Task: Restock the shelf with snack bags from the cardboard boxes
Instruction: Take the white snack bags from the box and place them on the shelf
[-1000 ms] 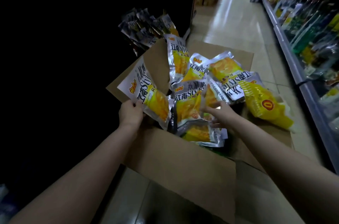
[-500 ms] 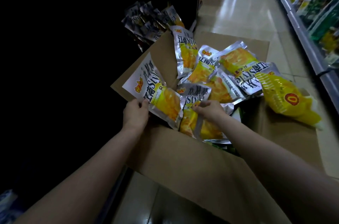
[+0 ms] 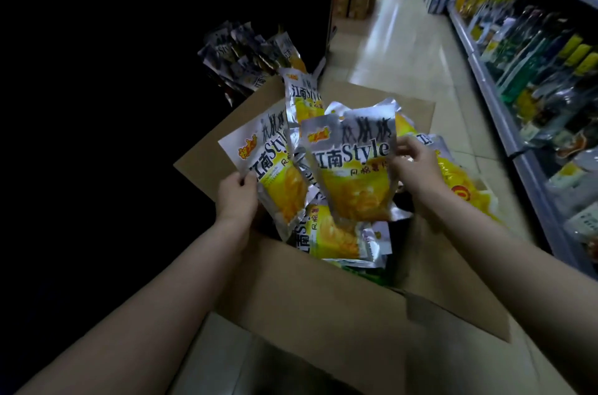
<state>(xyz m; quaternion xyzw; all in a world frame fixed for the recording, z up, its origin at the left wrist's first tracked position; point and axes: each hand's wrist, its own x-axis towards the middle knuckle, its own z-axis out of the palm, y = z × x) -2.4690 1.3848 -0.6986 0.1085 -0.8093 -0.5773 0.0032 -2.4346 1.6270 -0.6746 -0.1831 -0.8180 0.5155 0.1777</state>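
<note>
Left hand (image 3: pixel 238 197) pinched a snack bag (image 3: pixel 270 168) at its lower-left edge; right hand (image 3: pixel 415 168) gripped a 2nd bag (image 3: pixel 354 168) by its right edge, held upright. Both bags sat over the open cardboard box (image 3: pixel 323 300), w/ more bags (image 3: pixel 336 236) inside. Dark shelf stack of bags (image 3: pixel 246 54) lay at 11 o'clock. Yellow pack (image 3: pixel 466 190) at 3 o'clock.

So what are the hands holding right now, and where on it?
Each holds a snack bag above the cardboard box. The left hand pinches the left bag at its lower left edge; the right hand grips the front bag at its right edge.
</note>
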